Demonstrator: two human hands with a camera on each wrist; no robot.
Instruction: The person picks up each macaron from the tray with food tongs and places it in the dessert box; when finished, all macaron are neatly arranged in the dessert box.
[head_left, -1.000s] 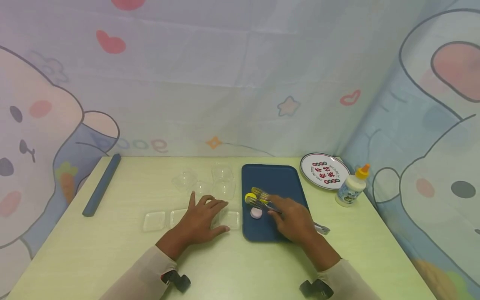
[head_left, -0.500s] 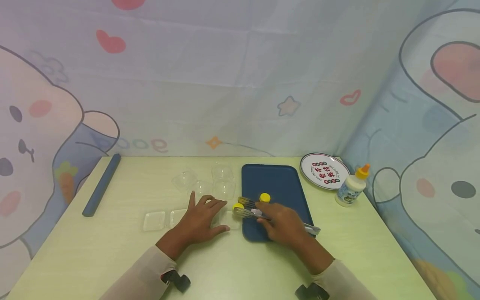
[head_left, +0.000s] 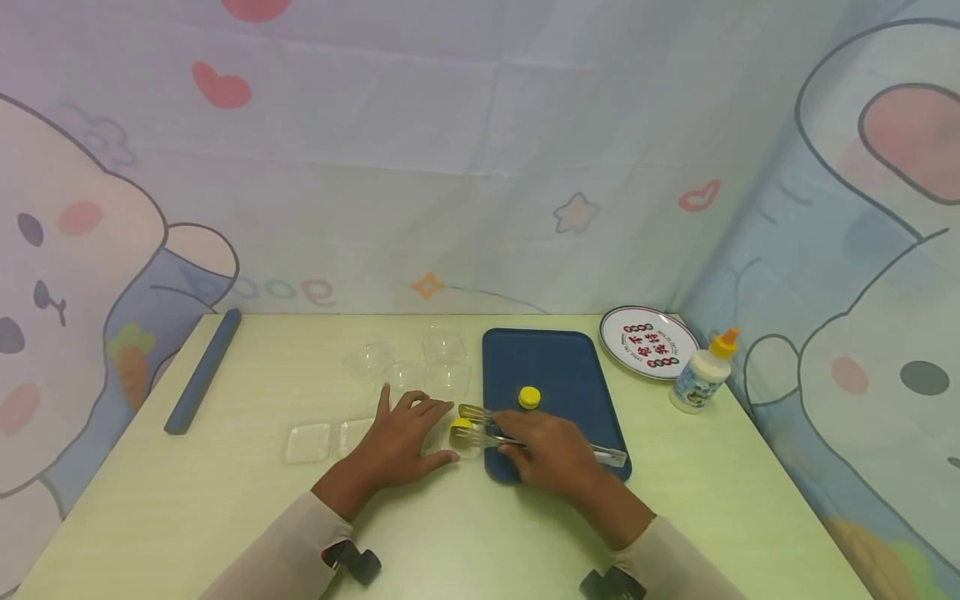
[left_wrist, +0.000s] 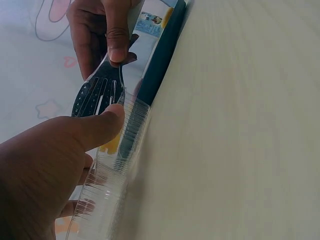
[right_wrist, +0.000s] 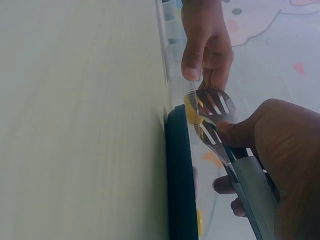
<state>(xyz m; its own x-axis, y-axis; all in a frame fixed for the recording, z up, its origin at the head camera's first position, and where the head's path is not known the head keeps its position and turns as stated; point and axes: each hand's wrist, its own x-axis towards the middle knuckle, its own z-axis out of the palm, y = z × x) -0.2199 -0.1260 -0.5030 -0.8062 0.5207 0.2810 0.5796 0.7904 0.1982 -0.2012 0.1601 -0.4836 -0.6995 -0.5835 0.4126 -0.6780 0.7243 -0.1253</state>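
My left hand lies spread over the row of clear plastic compartments, its thumb along the near side and its fingers toward the far side. Metal tongs are gripped in my right hand. Between their slotted ends is a yellow round piece, at the rightmost compartment beside my left fingers. In the right wrist view that yellow piece shows by the container's clear wall. Another yellow round piece sits on the blue tray. A pink piece shows above the tray edge in the right wrist view.
Clear domed lids lie behind my left hand. A patterned plate and a white bottle with an orange tip stand at the right. A blue-grey bar lies at the left edge of the table.
The right hand has carried the tongs and one yellow piece leftward from the tray to the rightmost compartment. My left hand has stayed in place.
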